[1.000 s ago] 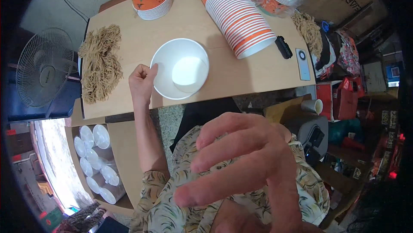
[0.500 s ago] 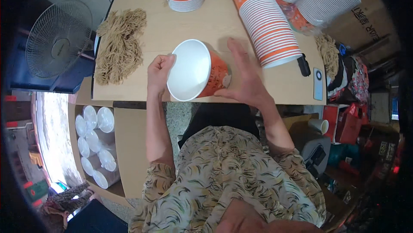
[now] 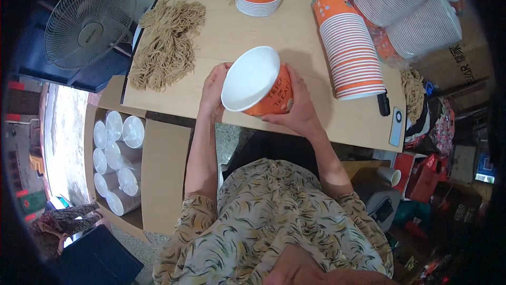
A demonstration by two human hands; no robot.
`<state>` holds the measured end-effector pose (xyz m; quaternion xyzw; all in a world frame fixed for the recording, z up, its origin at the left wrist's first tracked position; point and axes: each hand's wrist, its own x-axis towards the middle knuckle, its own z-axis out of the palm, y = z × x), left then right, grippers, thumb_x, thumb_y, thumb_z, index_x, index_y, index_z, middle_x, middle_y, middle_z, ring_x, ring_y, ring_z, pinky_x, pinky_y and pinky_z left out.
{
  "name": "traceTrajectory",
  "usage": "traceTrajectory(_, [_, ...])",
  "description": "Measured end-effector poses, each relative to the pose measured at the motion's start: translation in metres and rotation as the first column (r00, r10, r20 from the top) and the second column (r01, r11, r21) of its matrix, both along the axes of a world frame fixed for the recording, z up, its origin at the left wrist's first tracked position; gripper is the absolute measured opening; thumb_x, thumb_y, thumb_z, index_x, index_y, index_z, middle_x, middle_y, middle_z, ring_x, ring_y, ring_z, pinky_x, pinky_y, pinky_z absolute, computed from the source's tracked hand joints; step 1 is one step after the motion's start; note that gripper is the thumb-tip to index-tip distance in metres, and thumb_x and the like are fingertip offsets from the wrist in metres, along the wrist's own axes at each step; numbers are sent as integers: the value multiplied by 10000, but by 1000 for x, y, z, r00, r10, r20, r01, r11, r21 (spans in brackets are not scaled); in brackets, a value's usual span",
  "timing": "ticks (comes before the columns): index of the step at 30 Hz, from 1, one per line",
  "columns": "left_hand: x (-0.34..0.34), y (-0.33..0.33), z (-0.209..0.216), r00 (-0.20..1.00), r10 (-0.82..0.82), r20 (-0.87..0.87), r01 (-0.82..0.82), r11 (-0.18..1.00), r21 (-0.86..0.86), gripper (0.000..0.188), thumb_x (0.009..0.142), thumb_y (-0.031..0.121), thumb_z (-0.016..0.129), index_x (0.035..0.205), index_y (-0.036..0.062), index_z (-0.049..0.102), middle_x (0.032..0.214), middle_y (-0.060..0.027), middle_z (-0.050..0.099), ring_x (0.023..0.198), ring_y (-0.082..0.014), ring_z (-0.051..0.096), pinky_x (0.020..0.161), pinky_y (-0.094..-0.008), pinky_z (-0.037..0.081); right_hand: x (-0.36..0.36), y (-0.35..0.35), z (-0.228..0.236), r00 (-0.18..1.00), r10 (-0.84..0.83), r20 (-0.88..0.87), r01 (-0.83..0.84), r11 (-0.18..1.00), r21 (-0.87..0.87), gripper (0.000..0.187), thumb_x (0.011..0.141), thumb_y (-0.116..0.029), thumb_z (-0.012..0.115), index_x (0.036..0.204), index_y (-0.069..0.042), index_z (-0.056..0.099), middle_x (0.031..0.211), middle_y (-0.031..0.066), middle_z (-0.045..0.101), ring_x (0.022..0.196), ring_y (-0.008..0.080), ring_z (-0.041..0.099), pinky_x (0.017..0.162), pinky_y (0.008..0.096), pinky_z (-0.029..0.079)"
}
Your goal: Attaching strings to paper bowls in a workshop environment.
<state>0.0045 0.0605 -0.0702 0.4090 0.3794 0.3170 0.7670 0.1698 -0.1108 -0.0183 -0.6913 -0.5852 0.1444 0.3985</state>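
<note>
Paper bucket (image 3: 250,77), orange: tilted, near 6 o'clock edge of table (image 3: 300,27); left hand (image 3: 213,87) half-curled, holding 9 o'clock rim; right hand (image 3: 299,107) cupping 4 o'clock side; tan stringy bundle (image 3: 168,48), 10 o'clock

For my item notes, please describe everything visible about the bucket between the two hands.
The round bucket, seemingly paper, has a white inside and rim and an orange outside with dark lettering. It tilts near the edge of the table, mouth facing up and leftward. The left hand holds its left side, the right hand its orange side.
</note>
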Motion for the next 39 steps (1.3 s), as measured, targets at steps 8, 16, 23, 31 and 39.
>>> traceTrajectory(8, [-10, 8, -8, 993, -112, 34, 111, 993, 51, 494, 1097, 414, 384, 1259, 8, 613, 1014, -63, 681, 808, -67, 631, 670, -227, 529, 10, 19, 11, 728, -110, -677, -10, 985, -171, 1087, 707, -302, 923, 1525, 15, 280, 1444, 145, 485, 1325, 224, 489, 1099, 354, 422])
traceTrajectory(16, [-9, -2, 18, 993, -91, -72, 97, 992, 82, 498, 1092, 445, 386, 1249, 47, 639, 995, -30, 683, 784, -61, 614, 669, -205, 517, 34, 21, -16, 573, -108, -812, -38, 987, -158, 828, 849, -371, 810, 1467, 6, 411, 1312, 114, 606, 1198, 187, 579, 1049, 341, 451])
traceTrajectory(23, [-17, 0, 15, 979, -119, -165, 152, 966, 207, 403, 1077, 364, 485, 1257, 50, 662, 1189, -58, 686, 1004, -146, 658, 891, -287, 525, 46, 16, -52, 376, -96, -922, -106, 984, -146, 682, 940, -465, 682, 1407, -2, 503, 1265, 96, 625, 1122, 146, 593, 998, 320, 454])
traceTrajectory(31, [-12, -32, 68, 967, -181, -182, 256, 700, 667, 199, 921, 87, 699, 1095, -2, 734, 1175, -155, 690, 1143, -249, 628, 1015, -359, 465, 45, 6, -55, 524, 28, -851, -69, 998, -10, 772, 870, -314, 777, 1485, -6, 427, 1369, 134, 572, 1271, 218, 537, 1078, 352, 418])
traceTrajectory(39, [-14, -76, 79, 926, -39, -375, 376, 163, 912, 124, 801, 113, 776, 908, 75, 726, 891, -61, 715, 1008, -236, 670, 963, -404, 436, 19, -24, 12, 997, 60, 40, -66, 981, 181, 870, 669, -302, 925, 1412, -103, 519, 1542, 250, 336, 1411, 420, 393, 1121, 467, 399])
